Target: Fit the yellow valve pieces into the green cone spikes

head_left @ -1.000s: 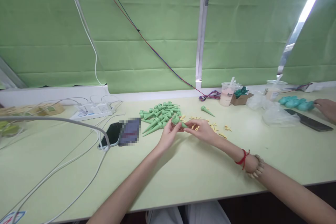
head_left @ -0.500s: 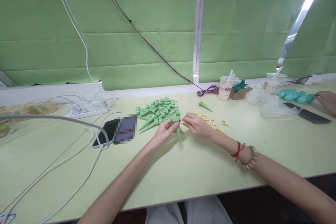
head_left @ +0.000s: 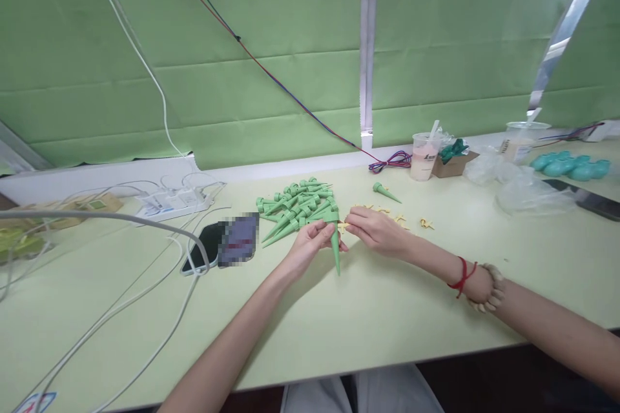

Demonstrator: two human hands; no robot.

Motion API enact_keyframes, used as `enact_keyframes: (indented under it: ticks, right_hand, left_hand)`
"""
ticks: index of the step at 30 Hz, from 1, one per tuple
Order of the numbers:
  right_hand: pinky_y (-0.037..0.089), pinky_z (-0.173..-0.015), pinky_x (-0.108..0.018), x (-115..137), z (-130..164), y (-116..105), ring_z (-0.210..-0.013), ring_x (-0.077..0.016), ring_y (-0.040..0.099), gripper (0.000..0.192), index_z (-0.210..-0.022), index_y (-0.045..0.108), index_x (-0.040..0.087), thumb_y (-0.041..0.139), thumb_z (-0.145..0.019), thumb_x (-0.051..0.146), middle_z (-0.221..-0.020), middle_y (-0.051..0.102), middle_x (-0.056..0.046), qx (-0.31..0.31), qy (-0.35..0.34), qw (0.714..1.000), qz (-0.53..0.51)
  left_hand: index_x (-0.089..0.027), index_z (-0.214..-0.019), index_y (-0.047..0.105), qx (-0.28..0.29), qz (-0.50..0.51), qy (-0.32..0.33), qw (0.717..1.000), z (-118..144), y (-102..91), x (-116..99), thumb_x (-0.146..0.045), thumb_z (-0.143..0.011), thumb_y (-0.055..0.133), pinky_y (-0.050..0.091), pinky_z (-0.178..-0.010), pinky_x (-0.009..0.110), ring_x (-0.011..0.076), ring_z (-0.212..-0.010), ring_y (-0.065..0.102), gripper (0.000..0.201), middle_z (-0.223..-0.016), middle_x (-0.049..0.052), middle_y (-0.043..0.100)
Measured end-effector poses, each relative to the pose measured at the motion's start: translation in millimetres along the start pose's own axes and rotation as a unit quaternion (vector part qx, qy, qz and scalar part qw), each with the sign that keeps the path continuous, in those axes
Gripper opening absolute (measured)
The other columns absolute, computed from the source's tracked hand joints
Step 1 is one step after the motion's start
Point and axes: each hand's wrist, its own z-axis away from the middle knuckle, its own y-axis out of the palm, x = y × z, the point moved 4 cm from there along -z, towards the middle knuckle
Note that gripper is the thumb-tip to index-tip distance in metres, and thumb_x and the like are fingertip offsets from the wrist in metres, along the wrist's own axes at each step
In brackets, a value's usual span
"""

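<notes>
At frame centre, the left hand [head_left: 307, 246] pinches a light, stiff green spike [head_left: 335, 242] by its head; the right hand [head_left: 375, 232] pinches a small yellow clip [head_left: 343, 227].

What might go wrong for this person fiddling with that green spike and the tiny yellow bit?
The small yellow piece pinched by the right hand could slip and get lost among the loose yellow pieces nearby. The green spike in the left hand points down at the table, so a slip might jab it. A stray elbow could perhaps snag the white cables.
</notes>
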Motion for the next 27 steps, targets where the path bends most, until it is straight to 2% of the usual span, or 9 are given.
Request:
enact_keyframes:
  ticks: [6, 8, 10, 12, 14, 16, 19, 23, 27]
  right_hand:
    - [0.032, -0.06, -0.025, -2.8, 4.2, 4.7, -0.059, -0.011, 0.037, 0.035, -0.062, 0.039, 0.018, 0.032, -0.091, 0.036, -0.062, 0.037, 0.002, 0.007, 0.097, 0.979, -0.18]
    - [0.032, -0.057, -0.025, -4.5, 7.7, 10.0, -0.055, -0.0099, 0.035, 0.039, -0.06, 0.034, 0.018, 0.033, -0.09, 0.044, -0.059, 0.032, 0.004, 0.056, 0.155, 0.931, -0.326]
    - [0.033, -0.055, -0.024, -3.8, 10.7, 14.6, -0.052, -0.0083, 0.033, 0.04, -0.061, 0.03, 0.019, 0.034, -0.088, 0.049, -0.06, 0.027, 0.005, 0.103, 0.202, 0.855, -0.467]
    - [0.034, -0.054, -0.024, -0.9, 11.5, 15.0, -0.05, -0.007, 0.031, 0.041, -0.062, 0.03, 0.019, 0.035, -0.087, 0.052, -0.061, 0.024, 0.006, 0.134, 0.221, 0.807, -0.532]
    - [0.036, -0.055, -0.024, 2.3, 9.7, 10.5, -0.052, -0.0073, 0.035, 0.043, -0.062, 0.035, 0.018, 0.032, -0.087, 0.053, -0.061, 0.03, 0.005, 0.141, 0.21, 0.823, -0.509]
    - [0.038, -0.057, -0.025, 4.5, 6.3, 1.5, -0.056, -0.0087, 0.042, 0.045, -0.066, 0.043, 0.017, 0.028, -0.088, 0.053, -0.063, 0.041, 0.002, 0.106, 0.186, 0.878, -0.427]
    - [0.041, -0.059, -0.024, 6.7, 2.9, -13.1, -0.062, -0.0108, 0.05, 0.035, -0.079, 0.052, 0.017, 0.039, -0.086, 0.049, -0.07, 0.052, -0.001, 0.019, 0.157, 0.946, -0.282]
    - [0.046, -0.062, -0.025, 10.3, 3.7, -20.5, -0.069, -0.0123, 0.056, 0.027, -0.096, 0.055, 0.019, 0.058, -0.078, 0.038, -0.082, 0.06, -0.003, -0.059, 0.077, 0.981, -0.169]
    - [0.047, -0.063, -0.026, 13.4, 8.5, -19.3, -0.068, -0.0134, 0.057, 0.015, -0.088, 0.06, 0.019, 0.057, -0.08, 0.031, -0.078, 0.062, -0.004, -0.136, 0.002, 0.988, -0.07]
  left_hand:
    - [-0.015, -0.075, 0.054, -0.038, -0.128, 0.053, 0.99, 6.5, 3.9, -13.7, -0.036, -0.076, 0.058, 0.045, -0.067, 0.029, 0.0197, -0.071, 0.064, 0.021, -0.065, 0.002, 0.061]
    - [-0.015, -0.077, 0.056, -0.031, -0.163, 0.068, 0.984, 8.0, 6.0, -16.6, -0.032, -0.077, 0.057, 0.045, -0.066, 0.028, 0.0191, -0.074, 0.063, 0.017, -0.069, 0.003, 0.063]
    - [-0.015, -0.08, 0.057, -0.014, -0.178, 0.075, 0.981, 8.6, 8.2, -18.2, -0.029, -0.078, 0.056, 0.045, -0.068, 0.027, 0.0181, -0.077, 0.063, 0.014, -0.076, 0.004, 0.065]
    - [-0.015, -0.08, 0.058, -0.007, -0.171, 0.075, 0.982, 8.7, 8.8, -19.2, -0.029, -0.078, 0.056, 0.045, -0.069, 0.027, 0.018, -0.077, 0.063, 0.015, -0.077, 0.004, 0.065]
    - [-0.014, -0.08, 0.058, -0.009, -0.136, 0.07, 0.988, 8.3, 8.1, -19.2, -0.032, -0.078, 0.056, 0.045, -0.07, 0.028, 0.0188, -0.075, 0.064, 0.018, -0.075, 0.005, 0.065]
    - [-0.014, -0.084, 0.058, -0.014, -0.087, 0.066, 0.994, 7.8, 6.6, -18.5, -0.035, -0.078, 0.056, 0.046, -0.072, 0.03, 0.019, -0.073, 0.064, 0.021, -0.074, 0.004, 0.066]
    - [-0.015, -0.085, 0.057, -0.025, -0.03, 0.054, 0.998, 7.3, 4.1, -15.9, -0.037, -0.079, 0.056, 0.047, -0.076, 0.033, 0.0184, -0.07, 0.065, 0.023, -0.073, 0.003, 0.066]
    - [-0.014, -0.08, 0.056, -0.008, -0.001, 0.021, 1.0, 7.7, 6.5, -12.4, -0.037, -0.078, 0.057, 0.048, -0.075, 0.034, 0.0188, -0.069, 0.065, 0.023, -0.071, 0.003, 0.065]
    - [-0.014, -0.078, 0.056, 0.012, 0.003, 0.012, 1.0, 8.2, 11.7, -10.8, -0.037, -0.08, 0.053, 0.048, -0.073, 0.032, 0.0179, -0.067, 0.065, 0.024, -0.072, 0.004, 0.064]
